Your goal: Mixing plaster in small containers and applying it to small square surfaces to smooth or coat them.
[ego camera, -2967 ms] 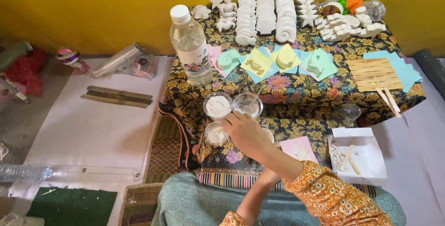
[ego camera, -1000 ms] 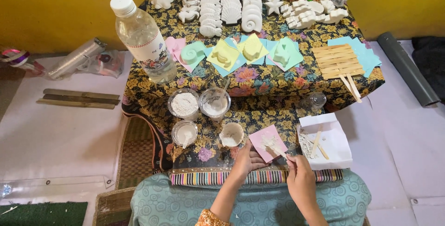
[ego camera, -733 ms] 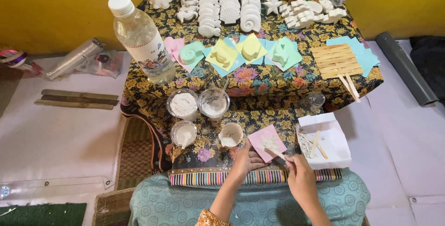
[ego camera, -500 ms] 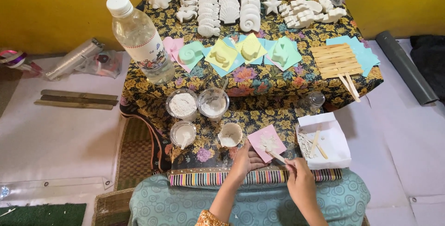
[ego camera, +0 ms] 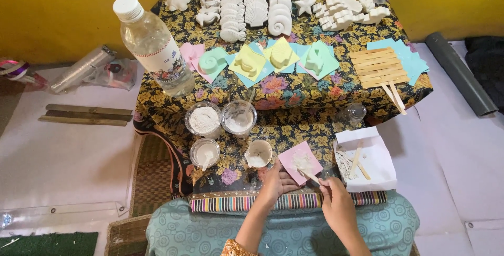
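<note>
From my seat, the wooden stick (ego camera: 308, 174) lies with its long axis running diagonally: its far tip points up and to the left onto the pink paper square (ego camera: 300, 162), and its near end sits in my right hand (ego camera: 336, 203). The right fingers are pinched narrow around the stick. The stick's tip rests in a small white smear at the middle of the square. My left hand (ego camera: 277, 182) lies just to the left of the square, its fingers curled loosely, touching the square's near left edge; it holds nothing that I can make out.

The square sits at the near edge of the counter (ego camera: 294, 90), which is low and covered in a dark floral cloth with a striped border. A yellow wall (ego camera: 63, 9) stands behind it, and white sheeting (ego camera: 63, 156) covers the floor on both sides.

Just left of the square stands a small cup (ego camera: 259, 153) of white paste, then another small cup (ego camera: 205, 152) further left. Beyond them are two larger clear tubs (ego camera: 203, 120) of white powder. A clear water bottle (ego camera: 154, 46) lies at the far left of the counter. To the right of the square is a white paper tray (ego camera: 367, 161) holding more sticks. Further away are coloured paper squares carrying moulded shapes (ego camera: 281, 56), a flat stack of sticks (ego camera: 379, 67), and rows of white plaster casts (ego camera: 262, 1) along the wall. Nothing lies between my hands and the square.
</note>
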